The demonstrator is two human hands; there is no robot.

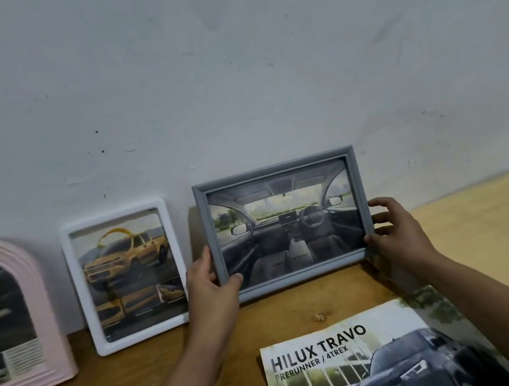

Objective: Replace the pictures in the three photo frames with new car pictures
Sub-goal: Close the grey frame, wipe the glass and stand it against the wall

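Grey frame (285,224) between hands: left hand (209,280), right hand (400,233) apparently pinching edges.

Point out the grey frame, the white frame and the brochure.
grey frame (272,167): head view, top rail.
white frame (79,292): head view, left rail.
brochure (319,355): head view, on its title lettering.

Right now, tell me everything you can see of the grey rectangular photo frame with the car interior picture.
The grey rectangular photo frame looks like moulded plastic with a stepped rim. It stands in landscape on the wooden table, slightly tilted, close to the pale wall. It holds a picture of a car cabin: steering wheel, dashboard, windscreen. The left hand grips its lower left corner; the right hand holds its right edge.
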